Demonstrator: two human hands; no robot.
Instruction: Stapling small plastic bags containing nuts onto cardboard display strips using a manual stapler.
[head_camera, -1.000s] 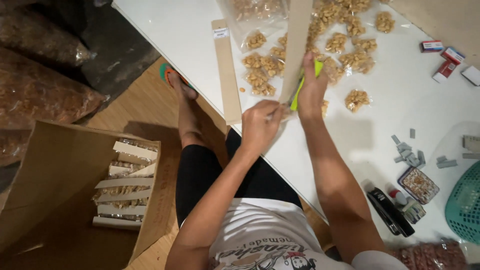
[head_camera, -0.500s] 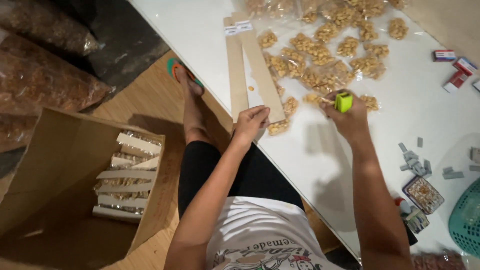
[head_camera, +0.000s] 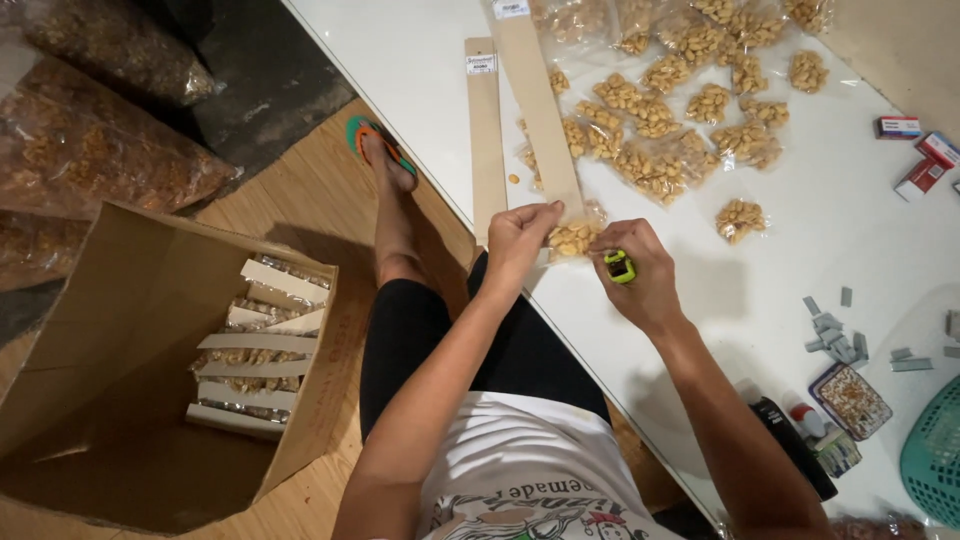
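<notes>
My left hand (head_camera: 522, 237) pinches the near end of a long cardboard strip (head_camera: 535, 100) together with a small clear packet of peanuts (head_camera: 572, 238) at the edge of the white table (head_camera: 420, 70). My right hand (head_camera: 640, 275) is closed around a small green stapler (head_camera: 619, 266), held right beside that packet. A second cardboard strip (head_camera: 485, 130) lies parallel to the left. Several more peanut packets (head_camera: 690, 100) are spread across the table beyond my hands.
An open cardboard box (head_camera: 150, 380) on the wooden floor at my left holds several finished strips with packets. Large bags of peanuts (head_camera: 90, 150) lie at far left. Staple bars (head_camera: 835, 340), small red boxes (head_camera: 915, 150), a tin (head_camera: 850, 400) and a teal basket (head_camera: 935, 450) sit at right.
Both hands have drawn in to the table edge. The strip now lies flat on the table, and my left hand has taken hold of its near end with a packet, the stapler close beside.
</notes>
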